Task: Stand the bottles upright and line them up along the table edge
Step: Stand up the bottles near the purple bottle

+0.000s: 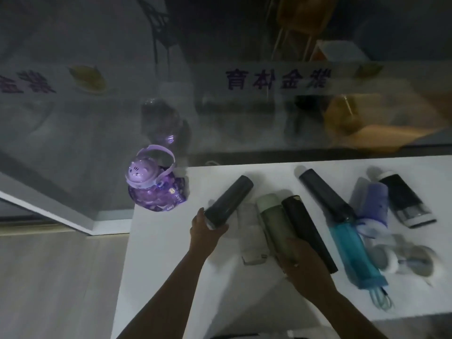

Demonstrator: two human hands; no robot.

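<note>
Head view, dim and a little blurred. Mid-task, by the look of it: only the round purple bottle [156, 189] upright, at the far left corner of the white table [171, 265], against the glass wall [97, 106]; the rest lying flat across the centre and right of the frame. Left hand [206, 228] wrapped round the lower end of a dark grey flask [230, 200], that flask tilted up toward the upper right, probably being raised onto its base. Right hand [300, 260] laid over the near ends of a pale green bottle [272, 221] and a black flask [305, 228], fingers curled, though whether actually gripping either could not be told. Next, likely: tipped fully upright and set beside the purple one along the far edge. Further right, a blue translucent bottle [347, 243] with a dark cap, a lilac bottle [374, 204] and a black-and-white bottle [406, 201]. Mostly smooth cylinders, matt or clear plastic; liable to roll.
</note>
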